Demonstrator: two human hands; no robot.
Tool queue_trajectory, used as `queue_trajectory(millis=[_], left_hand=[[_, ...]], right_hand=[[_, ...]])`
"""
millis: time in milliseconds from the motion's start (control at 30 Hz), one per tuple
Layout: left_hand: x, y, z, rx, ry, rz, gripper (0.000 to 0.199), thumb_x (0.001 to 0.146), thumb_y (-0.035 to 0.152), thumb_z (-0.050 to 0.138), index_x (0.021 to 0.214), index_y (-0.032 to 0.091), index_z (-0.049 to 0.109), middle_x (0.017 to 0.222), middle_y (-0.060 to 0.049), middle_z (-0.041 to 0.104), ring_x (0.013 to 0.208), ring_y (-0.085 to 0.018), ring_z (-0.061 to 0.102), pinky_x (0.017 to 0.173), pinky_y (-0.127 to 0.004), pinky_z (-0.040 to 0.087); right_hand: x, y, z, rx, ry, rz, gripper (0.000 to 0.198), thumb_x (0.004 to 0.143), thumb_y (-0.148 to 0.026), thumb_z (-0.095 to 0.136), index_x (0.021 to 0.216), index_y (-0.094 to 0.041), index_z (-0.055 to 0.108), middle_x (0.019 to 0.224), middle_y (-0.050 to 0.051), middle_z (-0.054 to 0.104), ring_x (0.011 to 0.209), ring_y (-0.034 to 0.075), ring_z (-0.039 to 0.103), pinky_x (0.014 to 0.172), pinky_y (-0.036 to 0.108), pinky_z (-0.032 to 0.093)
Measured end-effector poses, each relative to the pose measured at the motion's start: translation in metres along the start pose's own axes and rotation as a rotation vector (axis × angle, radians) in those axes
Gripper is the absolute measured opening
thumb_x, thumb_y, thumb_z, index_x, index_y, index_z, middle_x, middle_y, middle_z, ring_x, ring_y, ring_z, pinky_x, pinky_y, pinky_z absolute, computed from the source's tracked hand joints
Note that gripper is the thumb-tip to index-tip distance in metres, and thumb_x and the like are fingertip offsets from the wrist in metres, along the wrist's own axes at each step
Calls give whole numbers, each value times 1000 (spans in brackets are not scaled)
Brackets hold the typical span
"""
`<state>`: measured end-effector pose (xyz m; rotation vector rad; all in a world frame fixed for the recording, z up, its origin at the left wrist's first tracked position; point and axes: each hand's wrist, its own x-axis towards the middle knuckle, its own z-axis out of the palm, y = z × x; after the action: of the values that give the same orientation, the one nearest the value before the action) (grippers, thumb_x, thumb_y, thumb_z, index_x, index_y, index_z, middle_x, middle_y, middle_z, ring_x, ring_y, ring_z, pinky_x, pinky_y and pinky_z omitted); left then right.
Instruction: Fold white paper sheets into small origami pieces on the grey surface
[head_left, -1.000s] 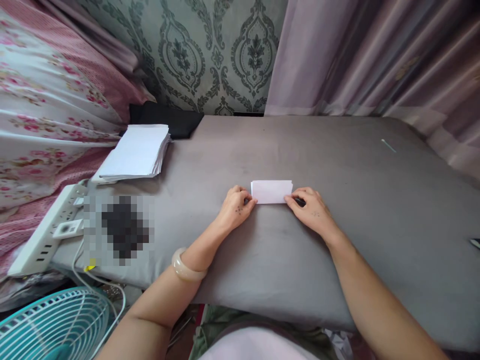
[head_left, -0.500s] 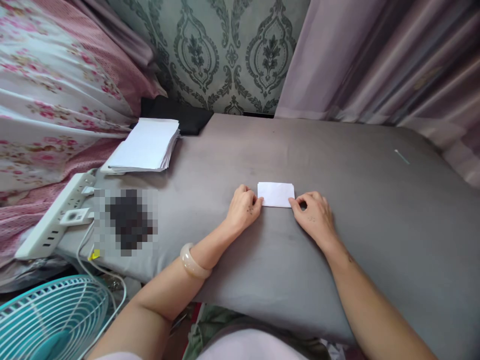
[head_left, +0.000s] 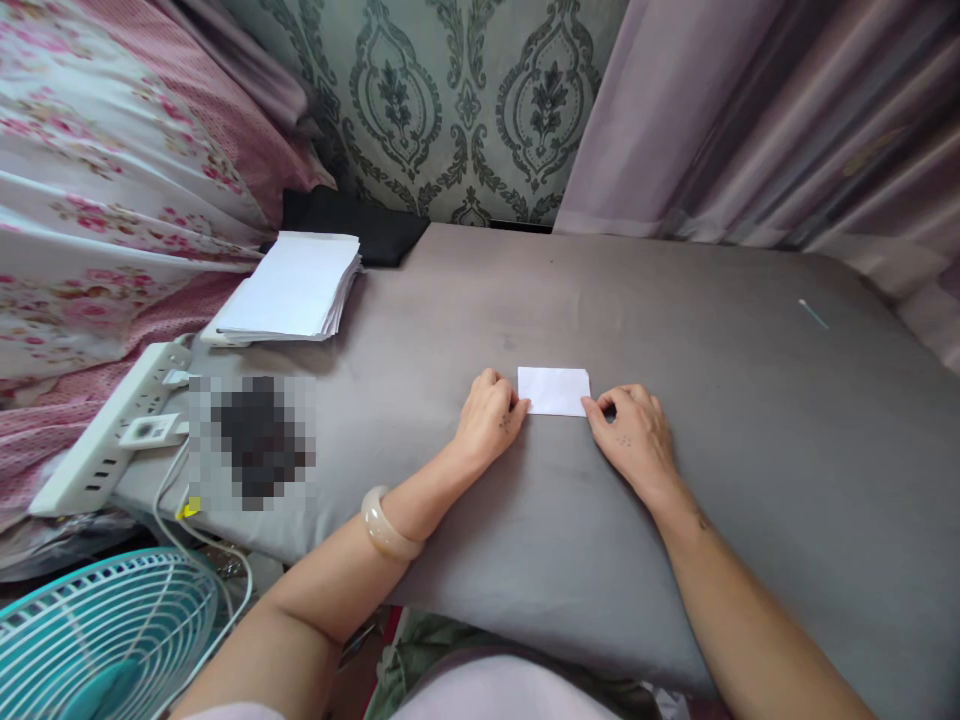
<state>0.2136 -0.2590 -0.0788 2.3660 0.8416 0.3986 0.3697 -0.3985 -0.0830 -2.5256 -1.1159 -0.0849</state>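
Observation:
A small white rectangle of folded paper (head_left: 555, 391) lies on the grey cloth-covered surface in front of me. My left hand (head_left: 493, 412) pinches its near left corner, thumb on the paper and the other fingers curled. At the near right corner, my right hand (head_left: 631, 428) grips the paper between thumb and fingertips, with a small gap showing inside the curled fingers. The undersides of the fingers and the paper's far layers are hidden. A pale bangle (head_left: 388, 527) circles my left forearm.
A stack of white paper (head_left: 292, 285) sits at the back left, beside a black folded item (head_left: 360, 225). A white power strip (head_left: 112, 430) with plugs and cables runs along the left edge. Below it stands a teal fan (head_left: 112, 640). A thin stick (head_left: 814, 314) lies far right.
Both hands keep their pinch on the folded paper's near corners. The view has shifted slightly, and the paper's top edges look more closely aligned.

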Motion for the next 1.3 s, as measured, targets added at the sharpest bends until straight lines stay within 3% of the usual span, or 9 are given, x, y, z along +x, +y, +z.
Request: queue_trajectory(millis=[167, 333, 467, 633, 933, 1033, 1133, 1200, 1300], left_hand=[[0, 3, -4, 175, -20, 242, 25, 91, 16, 43, 114, 17, 53, 123, -14, 52, 115, -26, 49, 98, -42, 42], [6, -1, -2, 175, -161, 469, 29, 92, 9, 34, 109, 17, 57, 124, -11, 57, 121, -22, 51, 104, -36, 40], [10, -9, 0, 71, -119, 435, 24, 95, 19, 40, 113, 16, 55, 126, -12, 56, 117, -21, 54, 102, -35, 42], [11, -18, -2, 65, -13, 302, 48, 87, 36, 60, 125, 10, 46, 134, -22, 49, 134, -30, 39, 112, -49, 30], [12, -25, -13, -65, -105, 212, 52, 79, 32, 68, 125, 14, 50, 141, -20, 44, 138, -32, 31, 114, -52, 27], [12, -24, -13, -118, -79, 183, 49, 76, 30, 71, 121, 18, 54, 140, -17, 45, 136, -31, 33, 112, -52, 29], [12, -21, -12, -158, -56, 152, 47, 72, 27, 75, 114, 20, 57, 135, -14, 49, 132, -30, 37, 110, -49, 31], [12, -19, -12, -176, -47, 132, 43, 70, 26, 75, 109, 21, 57, 129, -10, 53, 128, -28, 39, 108, -46, 33], [11, -15, -14, -180, -49, 107, 35, 71, 25, 74, 101, 22, 57, 117, -6, 59, 119, -26, 44, 103, -43, 37]], right_hand=[[0, 2, 1, 35, 64, -58, 26, 88, -41, 48, 89, -20, 63, 96, 13, 62, 89, 27, 55, 79, 41, 44], [-12, -20, 2, 190, -19, -441, 42, 97, -23, 27, 128, -18, 54, 131, 14, 57, 125, 25, 49, 102, 44, 41], [-29, -39, 3, 117, -208, -520, 57, 98, -37, 28, 148, -8, 31, 152, 17, 35, 142, 25, 30, 115, 45, 30], [-36, -40, 2, -1, -247, -518, 64, 98, -47, 25, 146, -6, 36, 155, 17, 28, 145, 26, 21, 117, 45, 23], [-39, -25, -6, -101, -111, -401, 57, 97, -43, 33, 134, -5, 51, 144, 21, 45, 134, 31, 43, 107, 46, 38], [-25, -21, -11, -93, -56, -358, 41, 97, -33, 32, 111, -15, 66, 131, 15, 60, 116, 29, 57, 94, 44, 47], [-7, -17, -13, -44, -63, -347, 28, 93, -33, 41, 91, -20, 66, 110, 10, 68, 98, 26, 60, 79, 40, 49], [2, -16, -11, 8, -56, -310, 21, 89, -35, 49, 94, -21, 63, 103, 10, 66, 96, 27, 58, 77, 39, 49], [5, -16, -5, 87, 21, -296, 33, 85, -34, 55, 115, -19, 57, 112, 12, 61, 103, 28, 55, 86, 42, 47]])
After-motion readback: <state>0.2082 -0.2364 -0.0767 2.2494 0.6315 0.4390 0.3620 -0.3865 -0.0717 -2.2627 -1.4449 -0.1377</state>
